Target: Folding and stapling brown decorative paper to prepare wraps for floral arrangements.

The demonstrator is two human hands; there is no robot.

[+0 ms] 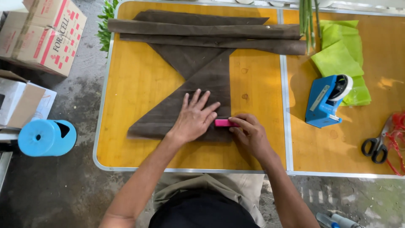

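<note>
Our left hand (195, 119) lies flat, fingers spread, pressing the folded brown fabric (185, 105) onto the yellow tabletop (135, 84); just beside it our right hand (249, 134) has its grip clamped on a pink stapler (222, 123) at the fabric's lower edge, blue tape dispenser (325, 101) further right

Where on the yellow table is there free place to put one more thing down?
Bare wood lies left of the folded brown fabric, toward the table's metal rim, and between fabric and blue tape dispenser. Crowded: the right side, with green paper sheets, black-handled scissors and red string.
</note>
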